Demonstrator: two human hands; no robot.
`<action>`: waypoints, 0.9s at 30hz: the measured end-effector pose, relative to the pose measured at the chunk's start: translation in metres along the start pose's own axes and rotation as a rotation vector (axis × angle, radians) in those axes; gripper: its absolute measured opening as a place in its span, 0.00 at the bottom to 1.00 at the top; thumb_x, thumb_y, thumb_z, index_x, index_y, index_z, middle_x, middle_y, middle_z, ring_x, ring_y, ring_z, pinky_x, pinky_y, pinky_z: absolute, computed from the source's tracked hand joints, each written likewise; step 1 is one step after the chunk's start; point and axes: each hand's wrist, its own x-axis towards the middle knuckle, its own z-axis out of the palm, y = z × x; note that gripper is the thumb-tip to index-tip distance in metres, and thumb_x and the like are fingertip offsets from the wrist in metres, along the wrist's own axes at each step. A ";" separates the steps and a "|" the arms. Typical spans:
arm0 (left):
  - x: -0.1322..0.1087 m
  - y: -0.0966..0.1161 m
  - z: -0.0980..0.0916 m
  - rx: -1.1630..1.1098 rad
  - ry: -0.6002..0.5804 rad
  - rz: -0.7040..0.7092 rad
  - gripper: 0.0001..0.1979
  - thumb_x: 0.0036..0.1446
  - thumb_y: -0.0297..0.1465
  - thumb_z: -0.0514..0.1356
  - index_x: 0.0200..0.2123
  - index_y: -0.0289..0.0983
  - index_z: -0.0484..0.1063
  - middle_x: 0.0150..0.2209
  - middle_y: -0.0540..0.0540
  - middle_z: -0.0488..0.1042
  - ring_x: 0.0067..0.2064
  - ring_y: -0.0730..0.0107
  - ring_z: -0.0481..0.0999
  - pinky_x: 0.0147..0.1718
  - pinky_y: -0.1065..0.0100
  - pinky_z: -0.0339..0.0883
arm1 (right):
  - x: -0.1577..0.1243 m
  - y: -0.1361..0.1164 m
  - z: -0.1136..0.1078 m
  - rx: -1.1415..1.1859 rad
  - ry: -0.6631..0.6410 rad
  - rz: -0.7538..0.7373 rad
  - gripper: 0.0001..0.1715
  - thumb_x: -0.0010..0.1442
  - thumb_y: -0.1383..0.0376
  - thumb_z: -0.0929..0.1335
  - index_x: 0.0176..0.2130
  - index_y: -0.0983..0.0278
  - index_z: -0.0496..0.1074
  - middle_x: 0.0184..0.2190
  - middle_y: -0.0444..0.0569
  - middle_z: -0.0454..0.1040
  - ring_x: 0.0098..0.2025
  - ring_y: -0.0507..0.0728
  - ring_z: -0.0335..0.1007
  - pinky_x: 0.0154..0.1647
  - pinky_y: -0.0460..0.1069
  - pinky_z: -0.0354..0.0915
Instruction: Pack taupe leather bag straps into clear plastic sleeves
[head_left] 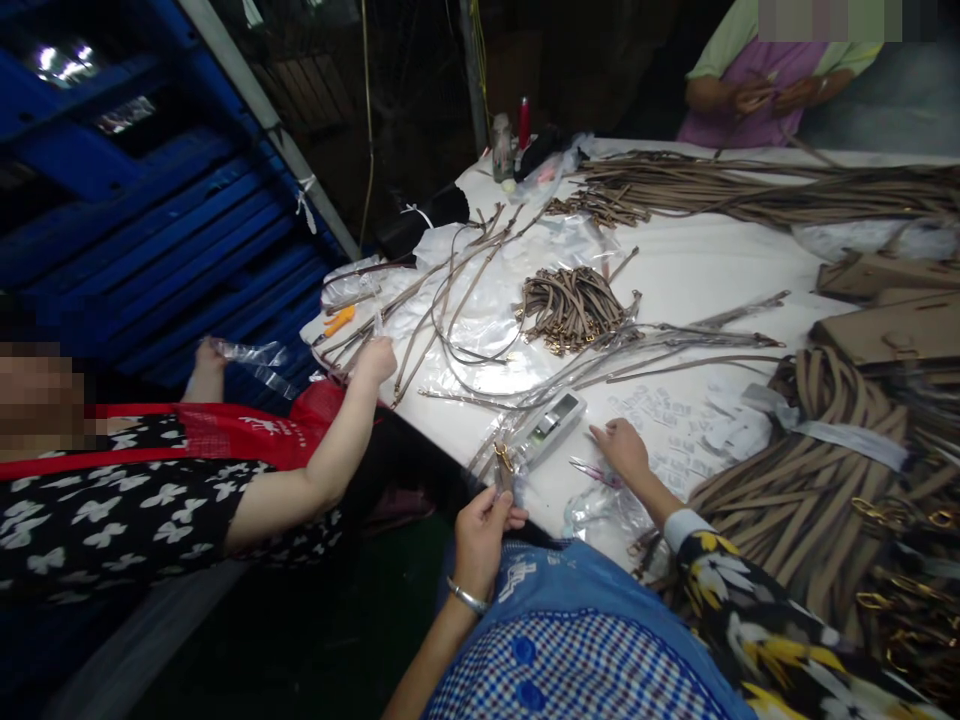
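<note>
My left hand (480, 530), at the table's near edge, pinches the end of a taupe strap (504, 482) that carries a gold clasp (503, 456). Clear plastic is around the clasp, and how far the strap runs on is hard to see. My right hand (624, 452) hovers over or rests on the white table, index finger stretched out and no object visible in it. Just left of it lies a small pair of pink-handled snips or tweezers (596, 472). A grey-white box-shaped device (553, 425) sits between my hands. Small printed labels (679, 445) lie beyond my right hand.
A bundle of short clasped straps (574, 308) sits mid-table; long straps (765, 185) lie along the back. At right are a tied strap bundle (810, 480) and taupe bags (892, 335). A co-worker's arm (330, 470) reaches in from the left; another person (772, 85) works opposite.
</note>
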 end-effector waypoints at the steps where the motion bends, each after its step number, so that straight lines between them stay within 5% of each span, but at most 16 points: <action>1: 0.000 0.000 -0.001 0.013 -0.003 0.007 0.18 0.54 0.39 0.63 0.37 0.28 0.76 0.25 0.43 0.78 0.27 0.69 0.78 0.30 0.70 0.73 | 0.010 0.003 0.005 -0.018 -0.001 0.025 0.17 0.50 0.57 0.71 0.36 0.67 0.69 0.43 0.61 0.71 0.51 0.68 0.65 0.51 0.58 0.58; 6: -0.002 0.002 -0.003 0.037 0.019 0.019 0.19 0.52 0.40 0.63 0.38 0.28 0.76 0.25 0.43 0.79 0.27 0.68 0.78 0.29 0.69 0.73 | 0.029 0.005 0.024 0.020 -0.047 0.114 0.09 0.47 0.68 0.72 0.27 0.65 0.66 0.38 0.56 0.72 0.54 0.68 0.63 0.53 0.60 0.55; 11: -0.004 0.004 -0.003 0.025 0.030 -0.016 0.19 0.51 0.40 0.64 0.37 0.28 0.76 0.23 0.43 0.78 0.25 0.68 0.77 0.27 0.69 0.72 | 0.028 0.001 0.014 0.295 -0.091 0.129 0.08 0.51 0.65 0.69 0.29 0.62 0.65 0.31 0.49 0.70 0.47 0.62 0.65 0.48 0.57 0.60; 15: -0.001 0.007 -0.002 0.034 0.009 -0.006 0.18 0.52 0.40 0.63 0.36 0.28 0.76 0.23 0.43 0.78 0.25 0.70 0.77 0.27 0.71 0.71 | 0.003 -0.005 -0.006 0.674 -0.208 0.061 0.16 0.54 0.58 0.68 0.41 0.60 0.64 0.30 0.42 0.67 0.32 0.52 0.66 0.34 0.48 0.65; 19: 0.003 0.007 0.001 0.020 -0.021 0.002 0.18 0.51 0.40 0.64 0.35 0.29 0.76 0.23 0.44 0.78 0.25 0.69 0.77 0.27 0.71 0.71 | -0.036 -0.012 -0.023 0.932 -0.382 0.045 0.15 0.52 0.59 0.71 0.38 0.60 0.66 0.28 0.41 0.63 0.19 0.46 0.50 0.15 0.41 0.56; 27: 0.004 0.008 0.004 0.028 -0.018 0.002 0.20 0.49 0.42 0.65 0.36 0.28 0.76 0.23 0.43 0.78 0.24 0.68 0.77 0.27 0.70 0.71 | -0.089 -0.029 -0.034 1.349 -0.732 0.325 0.17 0.63 0.59 0.65 0.49 0.64 0.70 0.29 0.44 0.64 0.19 0.47 0.46 0.12 0.38 0.56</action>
